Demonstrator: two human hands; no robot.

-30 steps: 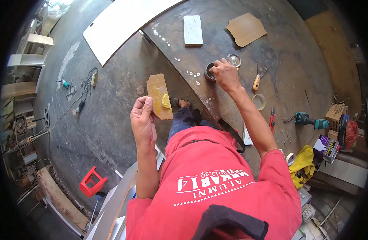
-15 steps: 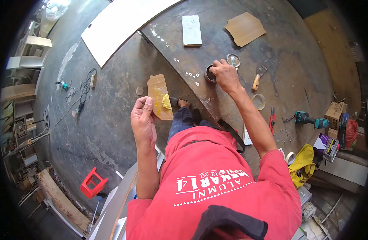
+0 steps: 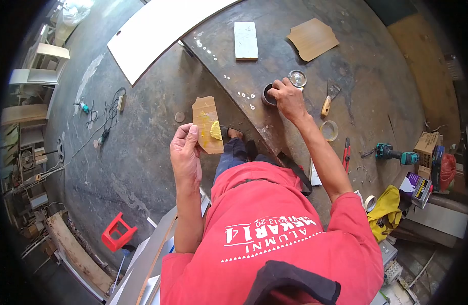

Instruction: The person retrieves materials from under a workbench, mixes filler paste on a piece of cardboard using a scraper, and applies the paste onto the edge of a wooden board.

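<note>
Here, brown board [image 3: 204,113], lumpy yellow paste [image 3: 215,131]

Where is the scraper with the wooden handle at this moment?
In the head view, the scraper lies on the work surface to the right of the right hand, just above the clear tape roll in the picture.

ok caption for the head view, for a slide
Left hand holds a brown card with yellow paste, right hand at the mouth of a dark tub.
</note>
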